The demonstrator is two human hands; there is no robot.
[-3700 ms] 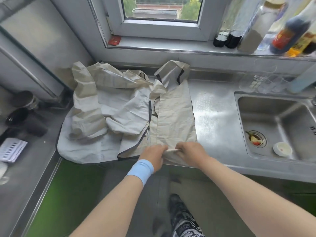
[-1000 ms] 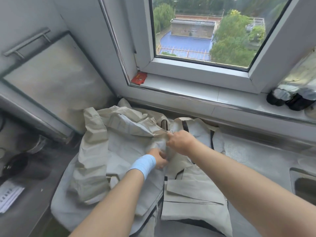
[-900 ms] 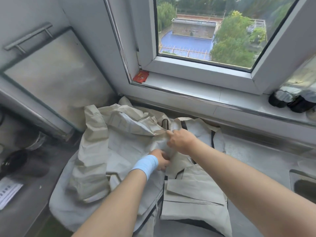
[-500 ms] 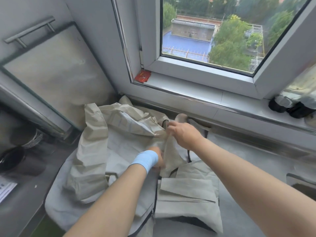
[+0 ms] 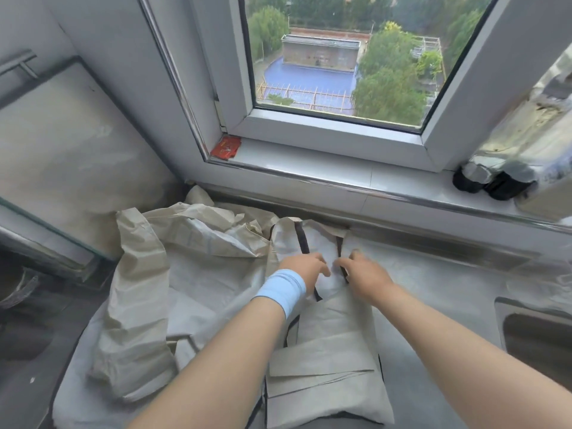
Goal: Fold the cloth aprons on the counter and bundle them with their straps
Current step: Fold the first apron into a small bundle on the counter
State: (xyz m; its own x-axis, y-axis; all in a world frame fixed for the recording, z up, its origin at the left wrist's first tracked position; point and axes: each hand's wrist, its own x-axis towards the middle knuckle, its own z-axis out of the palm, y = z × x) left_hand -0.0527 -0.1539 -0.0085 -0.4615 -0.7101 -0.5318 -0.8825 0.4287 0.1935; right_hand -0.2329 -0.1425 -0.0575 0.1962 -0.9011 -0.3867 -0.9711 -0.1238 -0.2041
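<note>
We have both hands at the far end of the apron being folded (image 5: 328, 351), which lies as a narrow strip on the steel table (image 5: 433, 283) with its long axis running from six o'clock, near the table's front edge, to twelve o'clock, toward the windowsill (image 5: 309, 168). The near end is already doubled over in flat layers; the far end, with its dark-trimmed edges (image 5: 302, 243), lies loose and pale under our fingers. Our left hand (image 5: 305, 269), with a blue wristband (image 5: 283, 291), rests with its fingers curled down onto the cloth, apparently pinching a fold, though the blur keeps us from being sure. Our right hand (image 5: 363, 274) sits just beside it at three o'clock, fingers bent and closing on the dark strip there; whether they have it gripped we cannot tell. The two hands are about equally near the far end, so either could lead; we judge the next fold has to come back toward six o'clock, along the strip's length. The second apron (image 5: 148, 305) lies crumpled in a heap at nine o'clock of our hands, touching the first and overlapping its left edge, and could get dragged along.
</note>
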